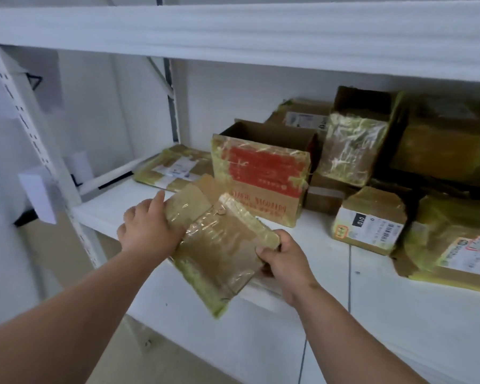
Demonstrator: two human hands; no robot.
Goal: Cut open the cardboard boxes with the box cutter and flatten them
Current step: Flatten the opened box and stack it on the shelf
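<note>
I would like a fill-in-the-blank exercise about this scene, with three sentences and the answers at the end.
1. The left hand and right hand hold one ____ cardboard box.
2. The upright box behind it carries a large ____ label.
3. All the boxes rest on a ____ shelf.

Answers: flattened; red; white

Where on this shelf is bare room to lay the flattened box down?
Bare shelf lies left of the red-printed box, in front of the flat labelled box. Another strip runs along the front edge before the small barcode box. The right rear is crowded.
</note>
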